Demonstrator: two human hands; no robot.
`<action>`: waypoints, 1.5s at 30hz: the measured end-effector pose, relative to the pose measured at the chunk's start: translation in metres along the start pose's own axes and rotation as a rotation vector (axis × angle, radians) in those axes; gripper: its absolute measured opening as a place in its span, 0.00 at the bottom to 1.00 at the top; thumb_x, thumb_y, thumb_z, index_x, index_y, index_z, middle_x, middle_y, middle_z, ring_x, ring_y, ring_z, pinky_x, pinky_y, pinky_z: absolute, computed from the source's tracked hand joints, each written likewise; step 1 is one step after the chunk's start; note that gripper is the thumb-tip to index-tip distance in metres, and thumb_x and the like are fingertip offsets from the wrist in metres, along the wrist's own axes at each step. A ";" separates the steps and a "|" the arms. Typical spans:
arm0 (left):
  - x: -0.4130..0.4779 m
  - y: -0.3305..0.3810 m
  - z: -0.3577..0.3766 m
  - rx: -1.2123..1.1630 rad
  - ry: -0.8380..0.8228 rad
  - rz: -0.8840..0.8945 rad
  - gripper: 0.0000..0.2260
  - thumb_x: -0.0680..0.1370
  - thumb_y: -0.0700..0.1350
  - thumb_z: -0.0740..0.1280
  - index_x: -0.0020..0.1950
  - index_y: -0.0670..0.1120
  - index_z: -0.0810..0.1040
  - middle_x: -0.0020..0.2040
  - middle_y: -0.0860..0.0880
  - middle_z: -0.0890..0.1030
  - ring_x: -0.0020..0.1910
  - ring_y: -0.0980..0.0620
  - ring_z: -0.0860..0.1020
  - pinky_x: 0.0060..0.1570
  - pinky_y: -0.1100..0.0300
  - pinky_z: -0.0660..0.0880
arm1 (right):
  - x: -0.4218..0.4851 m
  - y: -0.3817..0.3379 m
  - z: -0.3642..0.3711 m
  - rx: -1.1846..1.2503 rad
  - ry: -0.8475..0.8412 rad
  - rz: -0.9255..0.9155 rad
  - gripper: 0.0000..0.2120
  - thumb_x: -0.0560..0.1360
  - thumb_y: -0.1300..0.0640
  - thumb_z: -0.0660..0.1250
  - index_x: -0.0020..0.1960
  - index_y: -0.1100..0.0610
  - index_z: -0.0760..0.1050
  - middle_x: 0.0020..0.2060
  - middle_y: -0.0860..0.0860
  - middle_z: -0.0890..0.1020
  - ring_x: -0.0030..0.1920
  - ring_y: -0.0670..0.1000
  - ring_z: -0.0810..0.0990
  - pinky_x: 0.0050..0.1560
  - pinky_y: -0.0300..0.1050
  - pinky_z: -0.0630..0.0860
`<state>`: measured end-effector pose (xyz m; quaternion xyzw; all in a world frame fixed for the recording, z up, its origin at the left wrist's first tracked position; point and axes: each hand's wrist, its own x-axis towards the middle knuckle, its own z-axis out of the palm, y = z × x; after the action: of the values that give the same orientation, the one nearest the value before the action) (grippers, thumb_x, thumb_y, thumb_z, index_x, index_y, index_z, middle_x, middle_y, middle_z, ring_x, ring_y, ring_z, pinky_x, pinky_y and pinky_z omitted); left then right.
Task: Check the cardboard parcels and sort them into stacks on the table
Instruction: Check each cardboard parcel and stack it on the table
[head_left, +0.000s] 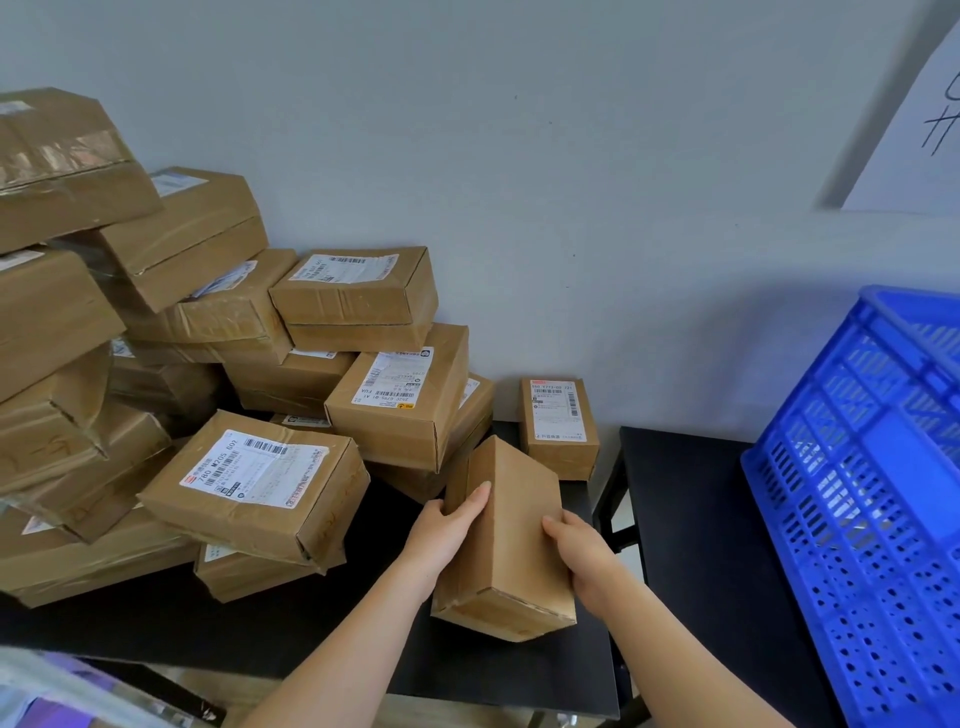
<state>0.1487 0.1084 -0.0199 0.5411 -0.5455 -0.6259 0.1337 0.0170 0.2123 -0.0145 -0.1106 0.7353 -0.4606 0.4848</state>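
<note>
Cardboard parcel (511, 540), small and plain brown, is held between both hands over the near right part of the black table (311, 623); whether its near end touches the top I cannot tell. Its long axis runs away from the person, far end tilted up. The left hand (447, 530) grips the left face, thumb laid on top; the right hand (582, 551) wraps the right edge, so both sit level at its middle. No label shows on the faces turned up, so I judge it needs turning to be read. To the left, the front parcel of the heap (254, 483) reads "780 M205 002"; the small parcel by the wall (558, 426) reads "550 Y773-00 721". A blue plastic crate (857, 493) stands to the right
</note>
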 end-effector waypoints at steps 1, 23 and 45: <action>0.000 0.001 0.000 0.002 0.008 0.015 0.41 0.70 0.67 0.67 0.76 0.47 0.59 0.70 0.47 0.68 0.67 0.45 0.69 0.64 0.49 0.68 | 0.000 -0.002 0.001 -0.025 0.006 -0.014 0.25 0.81 0.52 0.58 0.76 0.54 0.57 0.66 0.53 0.71 0.64 0.55 0.71 0.68 0.55 0.66; 0.015 0.003 0.014 0.223 -0.080 0.074 0.29 0.75 0.57 0.68 0.72 0.51 0.63 0.56 0.52 0.73 0.54 0.51 0.74 0.49 0.54 0.75 | -0.004 -0.016 0.005 -0.141 -0.106 0.002 0.27 0.75 0.48 0.68 0.71 0.53 0.63 0.56 0.52 0.77 0.51 0.51 0.77 0.52 0.49 0.76; 0.013 0.006 0.013 0.228 -0.141 -0.004 0.30 0.75 0.58 0.68 0.74 0.54 0.60 0.56 0.53 0.73 0.53 0.51 0.73 0.46 0.52 0.75 | 0.004 -0.016 0.001 -0.149 -0.148 0.028 0.24 0.76 0.51 0.67 0.69 0.52 0.64 0.48 0.48 0.77 0.45 0.47 0.77 0.42 0.44 0.75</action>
<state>0.1303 0.1028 -0.0239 0.5088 -0.6199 -0.5965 0.0314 0.0117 0.2006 -0.0043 -0.1699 0.7310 -0.3886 0.5346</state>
